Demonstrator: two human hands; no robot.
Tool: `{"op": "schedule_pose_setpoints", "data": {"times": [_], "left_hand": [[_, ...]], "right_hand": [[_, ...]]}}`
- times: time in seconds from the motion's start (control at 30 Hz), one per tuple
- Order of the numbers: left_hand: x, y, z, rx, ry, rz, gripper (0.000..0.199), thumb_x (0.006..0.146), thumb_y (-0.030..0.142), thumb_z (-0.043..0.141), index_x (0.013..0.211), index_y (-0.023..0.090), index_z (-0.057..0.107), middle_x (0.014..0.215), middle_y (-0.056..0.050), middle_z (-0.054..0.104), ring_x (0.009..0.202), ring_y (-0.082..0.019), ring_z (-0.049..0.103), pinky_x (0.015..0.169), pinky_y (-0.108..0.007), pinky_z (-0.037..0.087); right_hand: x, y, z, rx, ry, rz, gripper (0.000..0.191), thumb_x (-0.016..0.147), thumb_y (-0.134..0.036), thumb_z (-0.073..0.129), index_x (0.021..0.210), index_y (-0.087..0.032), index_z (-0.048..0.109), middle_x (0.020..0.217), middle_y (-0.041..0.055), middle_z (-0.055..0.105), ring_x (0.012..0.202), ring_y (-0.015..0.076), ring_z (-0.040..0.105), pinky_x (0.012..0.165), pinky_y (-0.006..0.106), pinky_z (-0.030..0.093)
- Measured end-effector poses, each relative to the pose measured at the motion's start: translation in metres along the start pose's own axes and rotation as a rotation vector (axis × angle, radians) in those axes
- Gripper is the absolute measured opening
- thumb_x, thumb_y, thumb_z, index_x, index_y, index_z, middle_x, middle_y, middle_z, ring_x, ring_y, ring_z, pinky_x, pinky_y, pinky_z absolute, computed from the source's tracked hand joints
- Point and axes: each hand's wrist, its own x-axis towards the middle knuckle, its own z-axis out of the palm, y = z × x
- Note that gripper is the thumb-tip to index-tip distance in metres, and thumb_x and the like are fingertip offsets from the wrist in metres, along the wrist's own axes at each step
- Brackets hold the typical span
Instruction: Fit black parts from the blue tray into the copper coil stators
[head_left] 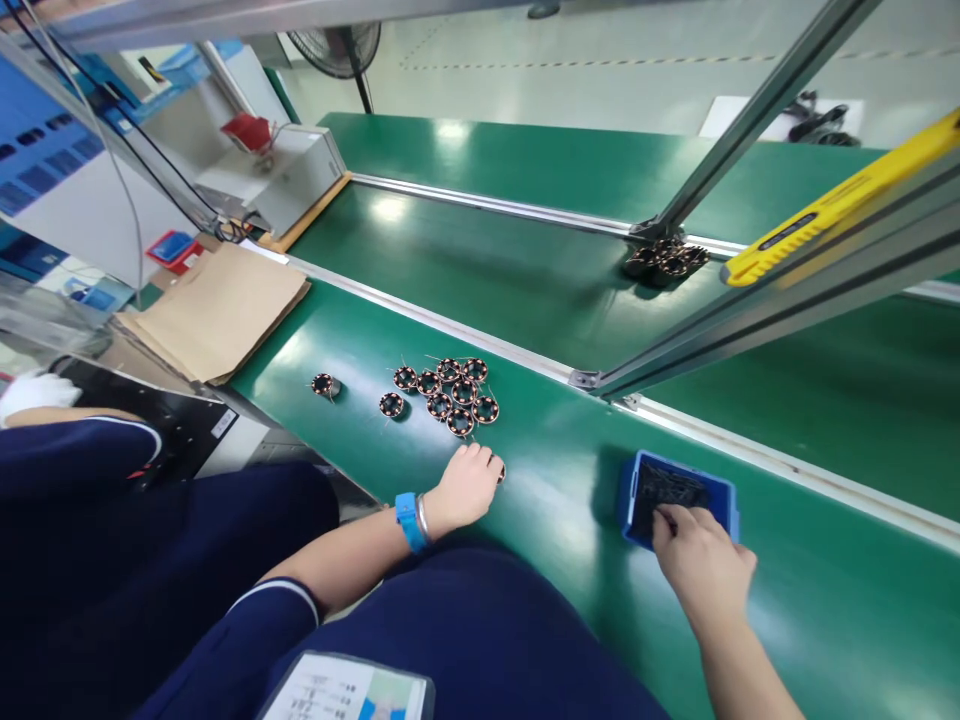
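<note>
My left hand (469,487) rests low over the green bench, its fingers closed around a wound motor stator (502,470); most of that stator is hidden under the fingers. Just beyond it stands a cluster of several copper-wound stators (463,391) with thin wire ends sticking out. One stator (391,405) sits slightly apart on the left, and another (325,385) stands farther left. My right hand (701,560) reaches into a blue bin (721,505) of thin black pieces (667,487). Its thumb and fingers are pinched together at the pieces; what is between them is hidden.
More stators (666,262) stand by a metal post beyond the bench rail. A yellow utility knife (840,205) lies along the slanted frame bar at right. Brown cardboard sheets (221,305) lie at left. A co-worker's gloved hand (37,393) shows at the far left.
</note>
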Motion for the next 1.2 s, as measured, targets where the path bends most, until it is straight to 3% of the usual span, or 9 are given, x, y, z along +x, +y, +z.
{"op": "schedule_pose_setpoints", "data": {"times": [0.13,0.2,0.33,0.47,0.57,0.77,1.2], "left_hand": [[0.012,0.006,0.002,-0.053,-0.009,-0.074,0.041,0.086,0.040,0.073,0.116,0.014,0.062,0.115,-0.015,0.065,0.107,-0.032,0.059,0.088,-0.043,0.051],[0.013,0.008,0.005,-0.090,-0.015,-0.068,0.041,0.087,0.038,0.072,0.121,0.017,0.061,0.123,-0.013,0.063,0.112,-0.030,0.057,0.092,-0.042,0.050],[0.012,0.008,0.011,-0.141,-0.011,-0.075,0.020,0.093,0.030,0.064,0.110,0.018,0.064,0.117,-0.010,0.064,0.108,-0.027,0.057,0.096,-0.040,0.049],[0.013,0.007,0.014,-0.159,0.021,-0.127,0.022,0.093,0.036,0.068,0.105,0.018,0.064,0.110,-0.010,0.062,0.107,-0.028,0.056,0.094,-0.040,0.051],[0.014,0.007,0.015,-0.168,0.036,-0.161,0.024,0.092,0.040,0.069,0.103,0.019,0.062,0.109,-0.009,0.060,0.108,-0.028,0.056,0.091,-0.040,0.053],[0.014,0.011,0.015,-0.179,0.047,-0.194,0.024,0.093,0.040,0.069,0.103,0.019,0.061,0.110,-0.009,0.059,0.110,-0.028,0.056,0.088,-0.039,0.054],[0.014,0.010,0.012,-0.173,0.021,-0.190,0.027,0.093,0.043,0.068,0.103,0.019,0.060,0.111,-0.010,0.060,0.111,-0.028,0.056,0.087,-0.039,0.055]], "right_hand": [[0.002,0.001,-0.008,0.203,0.024,0.128,0.019,0.078,-0.034,0.065,0.072,-0.017,0.070,0.084,0.0106,0.066,0.072,0.0211,0.056,0.062,0.033,0.034],[0.001,-0.005,-0.002,0.358,-0.026,0.184,0.021,0.079,-0.039,0.067,0.076,-0.018,0.070,0.084,0.0085,0.066,0.074,0.0206,0.060,0.066,0.034,0.044],[-0.008,-0.037,0.041,0.699,-0.281,0.260,0.030,0.089,-0.045,0.070,0.089,-0.015,0.069,0.082,0.0022,0.068,0.073,0.0141,0.065,0.071,0.031,0.056],[-0.008,-0.074,0.095,0.914,-0.491,0.340,0.027,0.098,-0.039,0.065,0.098,-0.012,0.067,0.090,0.0023,0.068,0.078,0.0122,0.066,0.073,0.030,0.059],[-0.002,-0.089,0.117,1.023,-0.579,0.387,0.025,0.098,-0.037,0.065,0.103,-0.012,0.067,0.094,0.0033,0.068,0.081,0.0128,0.067,0.074,0.030,0.059],[0.003,-0.095,0.121,1.109,-0.678,0.437,0.024,0.098,-0.033,0.066,0.108,-0.012,0.066,0.101,0.0047,0.068,0.086,0.0141,0.067,0.076,0.031,0.059],[-0.004,-0.096,0.120,1.106,-0.680,0.478,0.023,0.098,-0.032,0.066,0.109,-0.012,0.066,0.102,0.0049,0.068,0.088,0.0144,0.067,0.077,0.031,0.059]]}}
